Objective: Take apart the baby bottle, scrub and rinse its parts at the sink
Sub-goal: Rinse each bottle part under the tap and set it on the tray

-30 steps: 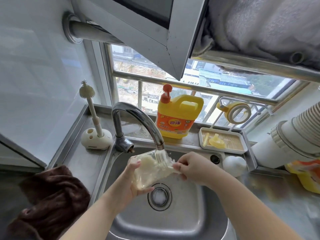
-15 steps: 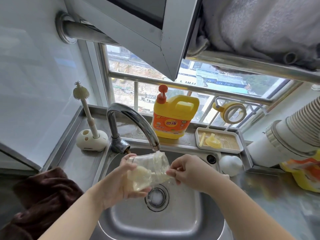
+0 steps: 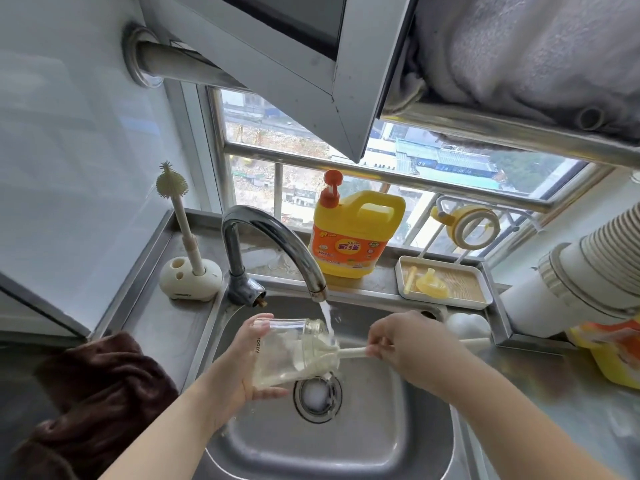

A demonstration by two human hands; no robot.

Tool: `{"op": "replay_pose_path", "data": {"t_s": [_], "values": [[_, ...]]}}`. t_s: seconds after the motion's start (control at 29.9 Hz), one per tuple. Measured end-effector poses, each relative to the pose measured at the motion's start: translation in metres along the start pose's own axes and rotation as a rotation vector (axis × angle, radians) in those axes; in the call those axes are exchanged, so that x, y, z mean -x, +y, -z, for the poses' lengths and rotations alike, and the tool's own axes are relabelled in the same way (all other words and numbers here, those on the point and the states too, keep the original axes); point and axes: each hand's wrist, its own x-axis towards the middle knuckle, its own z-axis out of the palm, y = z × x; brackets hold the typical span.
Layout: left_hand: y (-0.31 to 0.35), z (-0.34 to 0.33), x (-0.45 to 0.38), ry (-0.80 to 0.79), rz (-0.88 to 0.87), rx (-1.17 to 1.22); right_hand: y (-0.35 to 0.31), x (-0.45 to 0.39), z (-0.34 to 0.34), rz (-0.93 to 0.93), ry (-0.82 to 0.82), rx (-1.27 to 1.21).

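Steel sink [image 3: 408, 441] under running tap [image 3: 277, 237] | left hand [image 3: 239, 368] wraps clear bottle [image 3: 291, 351] sideways over the drain, fingers curled round its base end | right hand [image 3: 412, 344] pinches brush handle [image 3: 351, 352] at the mouth | wet, slippery, probably light, maybe glass: hold mid-body.
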Motion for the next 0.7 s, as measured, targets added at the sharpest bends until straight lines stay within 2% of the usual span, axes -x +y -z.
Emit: {"op": "replay_pose_path", "data": {"t_s": [0.2,0.33,0.43,0.6,0.7], "values": [[0.003,-0.013,0.002,-0.041,-0.038,-0.026,-0.012,-0.003,-0.003,0.039,-0.044,-0.030],[0.006,-0.008,0.001,0.020,-0.054,-0.046,0.003,-0.002,0.010,-0.015,-0.053,-0.095],[0.004,-0.017,0.002,-0.027,-0.035,-0.036,-0.011,-0.005,0.001,0.052,-0.075,-0.104],[0.010,-0.013,0.001,0.030,-0.095,-0.005,-0.003,-0.006,0.007,0.023,-0.107,-0.265],[0.004,-0.024,-0.001,-0.042,-0.106,0.091,-0.010,-0.011,0.003,-0.001,-0.088,-0.457]]}}
